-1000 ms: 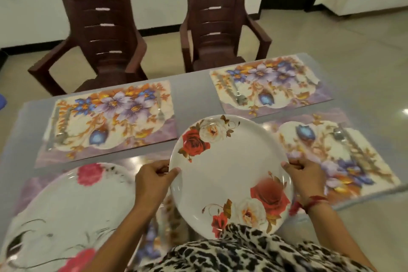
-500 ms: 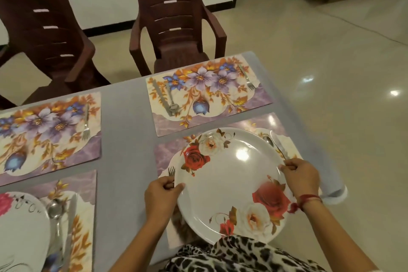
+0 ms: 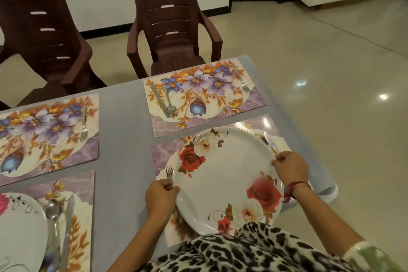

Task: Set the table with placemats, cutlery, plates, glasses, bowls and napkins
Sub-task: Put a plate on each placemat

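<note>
Over near-right placemat [image 3: 161, 154], clamping rose plate [image 3: 223, 174] by opposite rims with left grip [image 3: 162, 196] and right grip [image 3: 290, 168], thumbs on top. Risking rim settling onto fork [image 3: 169, 172] at left and knife [image 3: 271, 142] at far right, leaving plate rocking or cutlery shoved off-line. Carrying nothing yet; near-left plate [image 3: 19, 227] likewise showing bare.

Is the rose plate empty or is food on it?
Empty: the plate shows only its printed roses; nothing lies on it.
</note>
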Available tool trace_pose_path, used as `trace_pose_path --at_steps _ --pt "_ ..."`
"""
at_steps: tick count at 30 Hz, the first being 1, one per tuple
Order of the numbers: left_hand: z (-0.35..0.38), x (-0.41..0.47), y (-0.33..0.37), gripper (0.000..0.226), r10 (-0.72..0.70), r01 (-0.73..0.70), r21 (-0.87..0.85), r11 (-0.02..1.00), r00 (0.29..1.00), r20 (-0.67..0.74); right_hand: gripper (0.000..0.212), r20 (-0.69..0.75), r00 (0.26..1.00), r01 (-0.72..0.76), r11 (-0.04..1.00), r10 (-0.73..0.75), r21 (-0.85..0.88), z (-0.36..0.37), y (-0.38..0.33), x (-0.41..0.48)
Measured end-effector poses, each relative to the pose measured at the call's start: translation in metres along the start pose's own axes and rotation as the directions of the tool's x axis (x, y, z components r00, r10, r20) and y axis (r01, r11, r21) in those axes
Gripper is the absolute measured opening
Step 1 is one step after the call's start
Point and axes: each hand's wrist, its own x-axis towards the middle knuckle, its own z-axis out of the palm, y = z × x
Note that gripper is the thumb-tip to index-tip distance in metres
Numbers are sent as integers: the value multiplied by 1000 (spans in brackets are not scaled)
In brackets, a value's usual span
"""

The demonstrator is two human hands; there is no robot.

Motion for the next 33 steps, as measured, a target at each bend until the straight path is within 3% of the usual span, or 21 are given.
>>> trace_pose_path --at_steps 5,9,13,21,27,33 --pt "-19 -2 19 15 47 -55 -187 981 998 -43 16 -22 1000 18 986 -14 166 -26 -10 3" --pt "-14 4 61 19 112 -131 -266 955 990 -86 14 -54 998 -17 926 40 378 -55 -5 15" --pt "20 0 115 19 221 -243 -293 925 970 -106 7 -120 988 -27 878 95 479 -82 21 37" --pt "173 -22 228 22 368 -378 -222 899 926 -88 2 -94 970 -124 794 223 595 -142 160 142" --pt "295 -40 313 18 366 -384 -163 909 921 -133 16 16 983 -145 730 182 668 -210 240 241" --pt "346 -53 363 20 336 -360 -175 916 929 -154 18 152 985 -166 700 83 695 -265 268 321"
